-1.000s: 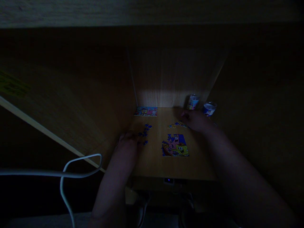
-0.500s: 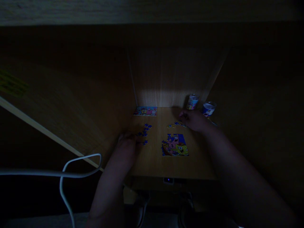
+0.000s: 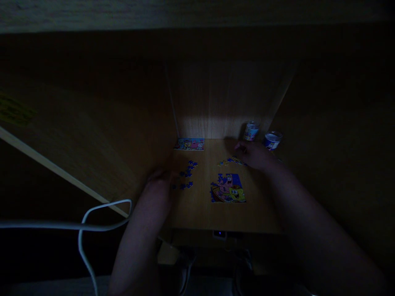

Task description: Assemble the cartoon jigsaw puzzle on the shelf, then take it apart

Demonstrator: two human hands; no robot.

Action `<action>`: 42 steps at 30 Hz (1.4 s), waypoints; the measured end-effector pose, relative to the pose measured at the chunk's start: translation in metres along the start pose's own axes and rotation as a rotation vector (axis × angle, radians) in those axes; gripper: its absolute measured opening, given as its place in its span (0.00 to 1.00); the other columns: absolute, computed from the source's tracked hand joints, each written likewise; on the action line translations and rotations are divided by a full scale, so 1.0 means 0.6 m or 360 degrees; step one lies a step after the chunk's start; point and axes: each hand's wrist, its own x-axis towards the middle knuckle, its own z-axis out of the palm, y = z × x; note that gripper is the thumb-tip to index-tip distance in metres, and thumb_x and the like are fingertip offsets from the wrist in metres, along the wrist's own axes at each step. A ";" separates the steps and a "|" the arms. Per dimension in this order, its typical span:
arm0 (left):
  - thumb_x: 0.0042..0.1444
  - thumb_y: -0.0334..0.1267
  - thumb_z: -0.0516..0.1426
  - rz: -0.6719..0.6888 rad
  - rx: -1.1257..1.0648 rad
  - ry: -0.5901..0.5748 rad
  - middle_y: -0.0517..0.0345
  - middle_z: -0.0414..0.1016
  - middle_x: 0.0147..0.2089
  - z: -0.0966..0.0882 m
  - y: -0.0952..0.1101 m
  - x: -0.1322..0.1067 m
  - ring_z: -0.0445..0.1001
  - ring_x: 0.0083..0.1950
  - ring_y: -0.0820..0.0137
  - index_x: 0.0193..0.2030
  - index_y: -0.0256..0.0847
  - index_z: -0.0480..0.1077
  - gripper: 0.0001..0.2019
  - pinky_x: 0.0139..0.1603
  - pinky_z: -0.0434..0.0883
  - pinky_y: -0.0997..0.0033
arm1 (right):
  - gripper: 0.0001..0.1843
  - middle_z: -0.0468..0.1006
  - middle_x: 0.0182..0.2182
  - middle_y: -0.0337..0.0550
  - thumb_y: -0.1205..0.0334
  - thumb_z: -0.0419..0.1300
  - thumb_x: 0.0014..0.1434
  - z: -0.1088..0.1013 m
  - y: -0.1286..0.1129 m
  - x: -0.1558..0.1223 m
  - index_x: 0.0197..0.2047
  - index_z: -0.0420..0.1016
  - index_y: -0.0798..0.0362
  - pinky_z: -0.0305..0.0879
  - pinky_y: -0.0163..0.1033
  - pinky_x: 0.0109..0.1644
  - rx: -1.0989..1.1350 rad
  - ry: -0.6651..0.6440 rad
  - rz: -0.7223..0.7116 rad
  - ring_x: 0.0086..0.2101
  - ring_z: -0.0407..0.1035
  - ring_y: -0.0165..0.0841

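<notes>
The scene is very dark. A partly assembled cartoon puzzle (image 3: 228, 188) lies on the wooden desk (image 3: 200, 209). My left hand (image 3: 159, 181) rests at the desk's left edge beside a scatter of loose blue pieces (image 3: 187, 174); whether it holds one is too dark to tell. My right hand (image 3: 252, 155) lies on the desk at the back right, its fingers touching a small group of loose pieces (image 3: 230, 161). Its grip is hidden in shadow.
A reference picture card (image 3: 189, 144) lies at the back left of the desk. Two small printed tubs (image 3: 251, 131) (image 3: 272, 140) stand at the back right. Wooden panels wall the desk on both sides. A white cable (image 3: 89, 224) loops at lower left.
My left hand has slid leftward, off the blue pieces toward the desk edge. My right hand stays over the back pieces with only slight shifts.
</notes>
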 end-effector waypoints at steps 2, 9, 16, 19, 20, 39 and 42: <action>0.62 0.20 0.53 0.0044 -0.0001 -0.0006 0.45 0.84 0.59 -0.007 0.001 -0.004 0.81 0.60 0.54 0.55 0.43 0.85 0.24 0.65 0.77 0.54 | 0.11 0.89 0.44 0.50 0.64 0.60 0.72 0.000 0.000 0.000 0.49 0.85 0.50 0.73 0.45 0.51 -0.0011 0.0004 -0.0006 0.43 0.83 0.43; 0.70 0.33 0.59 0.0077 -0.0010 -0.0125 0.45 0.85 0.60 0.013 0.003 0.000 0.80 0.63 0.49 0.54 0.45 0.87 0.15 0.72 0.74 0.44 | 0.11 0.89 0.42 0.48 0.64 0.60 0.72 0.007 0.007 0.002 0.49 0.85 0.51 0.72 0.42 0.49 -0.0039 0.0020 -0.0026 0.41 0.82 0.41; 0.70 0.36 0.60 0.0021 -0.0161 -0.0172 0.45 0.85 0.61 0.026 -0.009 0.005 0.80 0.64 0.50 0.52 0.42 0.86 0.13 0.72 0.74 0.46 | 0.10 0.90 0.44 0.48 0.63 0.61 0.72 0.008 0.010 0.001 0.49 0.85 0.50 0.72 0.42 0.48 -0.0033 -0.0011 -0.0014 0.43 0.83 0.41; 0.70 0.37 0.60 0.0019 -0.0169 -0.0186 0.45 0.85 0.60 0.027 -0.012 0.004 0.79 0.65 0.50 0.52 0.42 0.86 0.12 0.72 0.74 0.45 | 0.10 0.90 0.44 0.47 0.64 0.62 0.71 0.008 0.010 0.001 0.49 0.85 0.50 0.73 0.42 0.49 -0.0032 -0.0008 -0.0013 0.43 0.83 0.41; 0.70 0.37 0.61 0.0024 -0.0169 -0.0188 0.45 0.85 0.59 0.028 -0.013 0.004 0.79 0.64 0.50 0.51 0.42 0.86 0.11 0.71 0.74 0.45 | 0.10 0.90 0.43 0.47 0.64 0.62 0.71 0.009 0.010 0.001 0.49 0.85 0.49 0.73 0.42 0.49 -0.0031 -0.0007 -0.0014 0.43 0.83 0.41; 0.69 0.38 0.60 -0.0074 0.0036 -0.0175 0.38 0.85 0.57 0.023 0.005 -0.001 0.78 0.65 0.45 0.48 0.37 0.84 0.11 0.72 0.73 0.43 | 0.13 0.90 0.44 0.50 0.61 0.59 0.72 -0.002 0.006 0.003 0.50 0.85 0.51 0.72 0.41 0.46 -0.0043 0.0196 0.0126 0.41 0.82 0.42; 0.69 0.39 0.60 -0.0107 0.0147 -0.0160 0.36 0.84 0.56 0.023 0.007 -0.001 0.79 0.63 0.44 0.49 0.36 0.83 0.12 0.70 0.74 0.43 | 0.14 0.90 0.42 0.51 0.59 0.58 0.73 -0.008 0.008 0.003 0.52 0.85 0.51 0.71 0.42 0.44 -0.0028 0.0337 0.0197 0.39 0.82 0.43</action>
